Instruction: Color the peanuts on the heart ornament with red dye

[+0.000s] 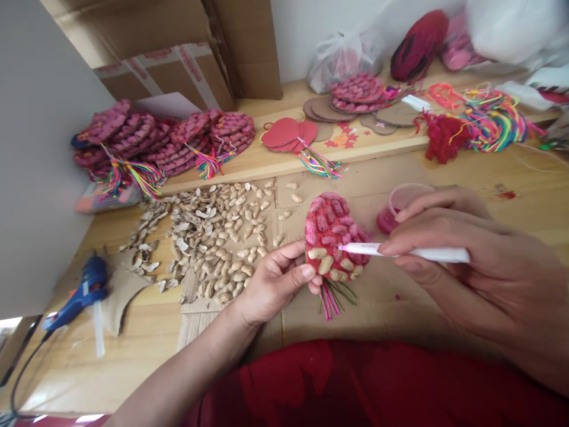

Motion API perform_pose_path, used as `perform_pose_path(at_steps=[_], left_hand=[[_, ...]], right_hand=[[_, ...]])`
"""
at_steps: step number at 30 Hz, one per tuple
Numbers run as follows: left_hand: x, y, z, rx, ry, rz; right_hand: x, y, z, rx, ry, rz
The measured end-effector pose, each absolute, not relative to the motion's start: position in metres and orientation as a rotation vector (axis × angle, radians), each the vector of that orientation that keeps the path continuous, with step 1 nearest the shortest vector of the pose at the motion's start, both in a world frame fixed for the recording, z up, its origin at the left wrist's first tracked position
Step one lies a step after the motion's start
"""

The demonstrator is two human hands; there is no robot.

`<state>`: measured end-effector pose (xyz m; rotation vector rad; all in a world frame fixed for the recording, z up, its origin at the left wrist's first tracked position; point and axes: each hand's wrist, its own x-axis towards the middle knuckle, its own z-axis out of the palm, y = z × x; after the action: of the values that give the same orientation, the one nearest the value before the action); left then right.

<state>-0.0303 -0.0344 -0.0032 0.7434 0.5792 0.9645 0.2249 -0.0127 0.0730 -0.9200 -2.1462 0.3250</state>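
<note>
Gripping a peanut-covered disc (pixel 329 237) by its edge in left hand (pixel 282 276). Pinching white pen (pixel 438 255) in right hand (pixel 466 287), apparently touching a peanut (pixel 336 255) with its tip (pixel 342 248).

Leftward obstacle: peanuts (pixel 236 226) (loose)

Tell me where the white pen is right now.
In the head view, the white pen is right of centre, in the person's right hand, its tip pointing left at the peanut-covered disc in the left hand.
</note>
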Motion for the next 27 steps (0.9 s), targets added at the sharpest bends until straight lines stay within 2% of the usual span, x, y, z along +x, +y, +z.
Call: perform_pose_path(at_steps=[15,27], left_hand=[[-0.0317,-0.0340,-0.0048,0.789,0.610,0.968],[-0.0302,-0.0344,-0.0023,0.816,0.651,0.961]], right_hand=[[0.2228,-0.0139,0.0711,-0.960,-2.111,0.352],[0.2193,-0.0126,0.0695,-0.881,-2.161,0.224]])
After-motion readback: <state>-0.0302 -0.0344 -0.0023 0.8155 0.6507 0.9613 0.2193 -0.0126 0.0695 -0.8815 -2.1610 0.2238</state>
